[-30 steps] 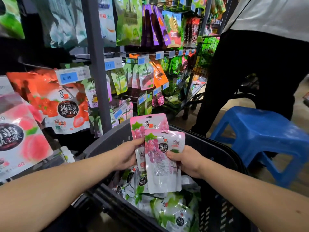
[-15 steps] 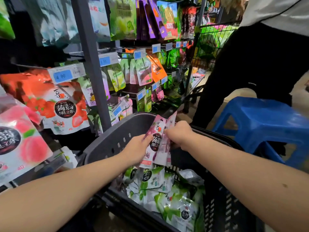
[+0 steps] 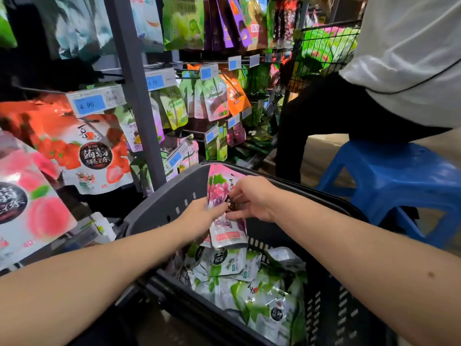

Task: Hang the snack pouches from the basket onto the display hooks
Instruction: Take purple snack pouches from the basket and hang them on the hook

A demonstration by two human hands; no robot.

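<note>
Head view. Both hands meet over the far half of a dark grey basket (image 3: 172,196), low centre. Left hand (image 3: 200,216) comes in from the left, fingers curled round the left edge of the pink grape pouches (image 3: 228,233), thumb over the front. Right hand (image 3: 253,199) comes in from the right, fingers bent onto the front of the same pouches around mid-height, so it is clamped on them too. The pouches are upright, slightly tilted, held above the basket contents and clear of the rack. More than one pouch is in the grip; exact count cannot tell. Their top edge sits near the basket's far rim.

Inside the basket is a loose pile of green pouches (image 3: 262,300), white with green print, lying flat and overlapping below the hands.

Left of the basket is a rack with a grey upright post (image 3: 134,96). A strawberry pouch (image 3: 94,156) hangs there under a blue price tag (image 3: 96,102) reading 4.90. A peach pouch (image 3: 32,206) hangs at far left, nearer the camera. Past the post are rows of smaller packs (image 3: 214,101), green, pink and orange, with small blue tags.

On the right, a blue plastic stool (image 3: 399,176) stands on the floor just beside the basket. Another person is by it, in black trousers (image 3: 324,121) and a white top (image 3: 411,46), cut off by the frame. A wire cart (image 3: 326,43) holding green packs is behind that person.
</note>
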